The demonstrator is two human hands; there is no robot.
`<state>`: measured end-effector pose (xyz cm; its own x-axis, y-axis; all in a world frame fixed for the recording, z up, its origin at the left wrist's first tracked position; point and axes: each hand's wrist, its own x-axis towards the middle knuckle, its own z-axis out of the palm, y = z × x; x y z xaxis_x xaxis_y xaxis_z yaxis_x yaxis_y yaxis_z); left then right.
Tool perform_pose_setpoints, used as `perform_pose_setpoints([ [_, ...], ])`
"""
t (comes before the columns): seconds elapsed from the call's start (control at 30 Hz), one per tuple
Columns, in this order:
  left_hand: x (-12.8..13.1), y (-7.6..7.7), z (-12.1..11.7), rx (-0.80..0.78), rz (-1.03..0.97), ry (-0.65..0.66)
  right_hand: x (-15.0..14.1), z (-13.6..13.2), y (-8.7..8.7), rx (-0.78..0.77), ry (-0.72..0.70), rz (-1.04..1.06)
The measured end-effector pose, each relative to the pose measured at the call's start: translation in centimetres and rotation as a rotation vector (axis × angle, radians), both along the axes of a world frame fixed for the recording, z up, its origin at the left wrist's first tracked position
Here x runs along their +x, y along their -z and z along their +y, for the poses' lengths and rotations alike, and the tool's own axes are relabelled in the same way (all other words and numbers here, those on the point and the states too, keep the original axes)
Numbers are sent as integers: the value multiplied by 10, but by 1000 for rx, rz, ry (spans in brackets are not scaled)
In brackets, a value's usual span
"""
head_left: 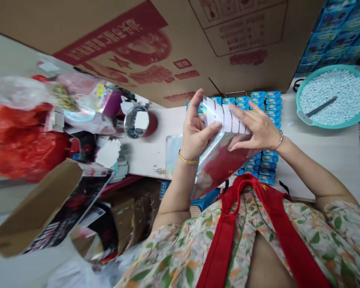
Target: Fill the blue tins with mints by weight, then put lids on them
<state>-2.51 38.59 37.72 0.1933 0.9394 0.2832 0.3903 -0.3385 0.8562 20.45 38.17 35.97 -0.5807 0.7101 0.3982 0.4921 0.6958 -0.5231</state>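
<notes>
My left hand (195, 134) is closed on the left edge of a clear, shiny-edged sheet of white stickers (226, 120), with the thumb on its face. My right hand (258, 126) lies against the sheet's right side, its thumb and fingers spread apart. The sheet is bent and tilted above the table, and red cloth shows through its lower part. Rows of small blue boxes (268, 158) lie beneath the hands, partly hidden by them and the sheet.
A big printed carton (198, 44) stands along the back. At right, a teal basin (303, 116) holds small pale pieces and a dark stick. A metal cup (129, 124) stands left on the white table (321, 156). Red plastic bags (27, 148) and an open box (39, 208) are farther left.
</notes>
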Motion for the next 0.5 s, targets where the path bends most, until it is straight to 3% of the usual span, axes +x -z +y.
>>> perform_pose_setpoints([
  [0.17, -22, 29, 18, 16, 4, -48, 5, -4, 7, -276, -48, -75],
  [0.33, -27, 25, 33, 172, 367, -39, 10, 13, 17, -480, -110, -257],
  [0.4, -23, 20, 39, 188, 505, 82, 11, 28, 22, -504, -164, -294],
  [0.5, -17, 27, 52, 31, 593, 362, 16, 53, 31, -564, -238, -293],
])
